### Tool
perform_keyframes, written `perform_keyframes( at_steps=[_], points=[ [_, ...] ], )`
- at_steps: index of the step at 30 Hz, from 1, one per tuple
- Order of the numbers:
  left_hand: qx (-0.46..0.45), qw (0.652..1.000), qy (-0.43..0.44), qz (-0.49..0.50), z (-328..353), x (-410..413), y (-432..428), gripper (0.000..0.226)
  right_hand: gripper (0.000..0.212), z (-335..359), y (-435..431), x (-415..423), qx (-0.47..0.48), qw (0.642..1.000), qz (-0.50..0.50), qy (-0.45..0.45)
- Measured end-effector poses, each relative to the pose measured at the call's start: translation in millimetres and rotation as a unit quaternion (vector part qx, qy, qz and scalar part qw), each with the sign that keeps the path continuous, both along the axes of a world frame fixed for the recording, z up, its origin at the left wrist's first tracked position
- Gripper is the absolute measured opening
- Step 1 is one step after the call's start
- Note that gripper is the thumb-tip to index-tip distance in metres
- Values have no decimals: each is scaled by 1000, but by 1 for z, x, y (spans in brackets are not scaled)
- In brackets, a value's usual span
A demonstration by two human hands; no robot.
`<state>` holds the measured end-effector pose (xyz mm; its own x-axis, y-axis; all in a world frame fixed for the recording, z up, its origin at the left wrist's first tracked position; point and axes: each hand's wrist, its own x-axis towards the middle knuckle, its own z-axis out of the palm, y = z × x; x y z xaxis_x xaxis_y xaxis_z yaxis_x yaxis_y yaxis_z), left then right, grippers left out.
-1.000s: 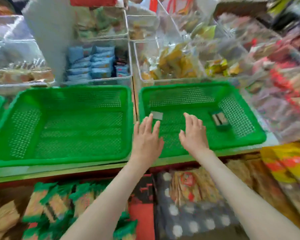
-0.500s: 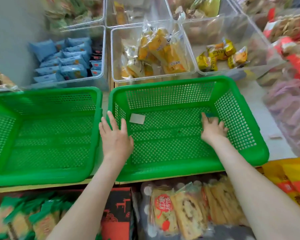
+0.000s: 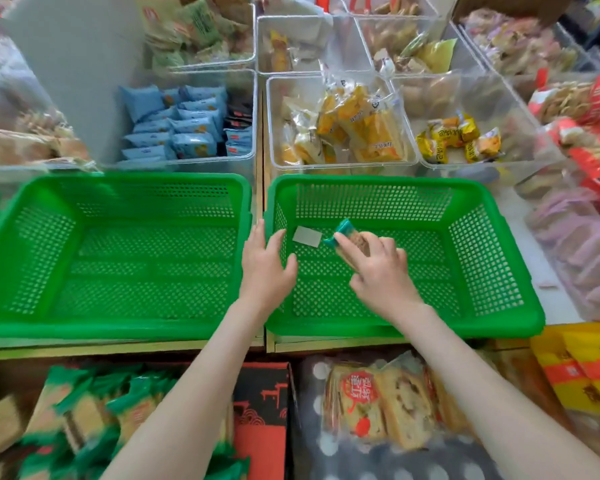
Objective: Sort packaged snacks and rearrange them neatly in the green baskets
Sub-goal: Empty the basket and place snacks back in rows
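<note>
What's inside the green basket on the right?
A small grey card and a teal-ended snack packet pinched by the right hand. The hand hides the packet's other end.

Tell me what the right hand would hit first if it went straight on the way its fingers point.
Probably the small grey card lying in the right basket, just ahead of the wrapped snack that the right hand holds, though height is unclear.
</note>
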<state>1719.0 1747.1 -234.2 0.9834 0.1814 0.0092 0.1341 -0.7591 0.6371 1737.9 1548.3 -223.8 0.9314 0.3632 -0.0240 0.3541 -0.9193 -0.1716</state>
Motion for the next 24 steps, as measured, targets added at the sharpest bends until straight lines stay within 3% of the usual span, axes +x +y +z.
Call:
perform_keyframes(
  at_steps=[4,9,14,20,24],
  points=[
    [-11,997,-67,-40,6,-59,44,41,76,22,53,-62,106,991,-5,-85],
    [27,993,-102,-46,14,-155,128,40,74,14,132,-175,175,984,-14,-11],
    [126,986,-77,-82,-5,-248,200,41,74,-28,199,-269,105,982,-36,150],
    [172,978,21,-114,-26,-321,231,59,80,-45,239,-327,61,973,-135,176],
    [167,978,33,-121,-41,-354,231,62,81,-52,245,-365,46,972,-117,197]
  ],
)
